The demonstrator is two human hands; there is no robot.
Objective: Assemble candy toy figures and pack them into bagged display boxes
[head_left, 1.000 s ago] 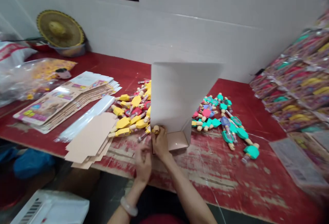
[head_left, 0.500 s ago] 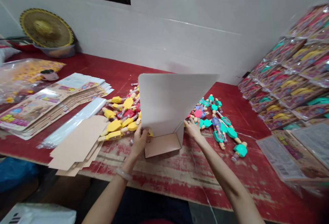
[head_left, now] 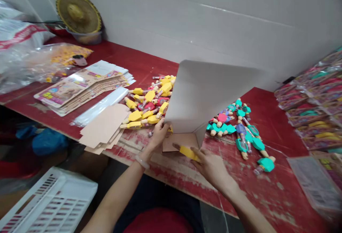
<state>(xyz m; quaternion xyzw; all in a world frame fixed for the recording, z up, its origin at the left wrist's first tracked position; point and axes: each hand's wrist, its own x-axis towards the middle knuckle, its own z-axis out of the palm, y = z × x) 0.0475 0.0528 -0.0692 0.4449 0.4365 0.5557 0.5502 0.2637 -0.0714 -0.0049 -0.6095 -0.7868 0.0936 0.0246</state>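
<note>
Cardboard box stands open on the red counter, in the middle, tall pale panel on the far side, brown floor showing at the near opening. Heap of yellow toys just to its left, green toys to its right.

Left hand at the box's left edge, touching, fingers bent. A small yellow piece shows beside the thumb; cannot tell whether fingers pinch the wall, that piece, or both.

Right hand at the near right of the opening, fingers pinching a yellow toy by its near end. Dark far end points left and overlaps the box floor in view; whether it is over the floor or touching it, too blurred to tell.

Handling, my judgement: left hand best kept as a light brace, since the tall panel could tip a box this light. Right grip well back, so fingertips clear the near lip; toy level, end first, let down rather than dropped. Squeezing the thin wall may bow it and narrow the opening.

Also noted: brown cards on the near left, well apart from the box.
</note>
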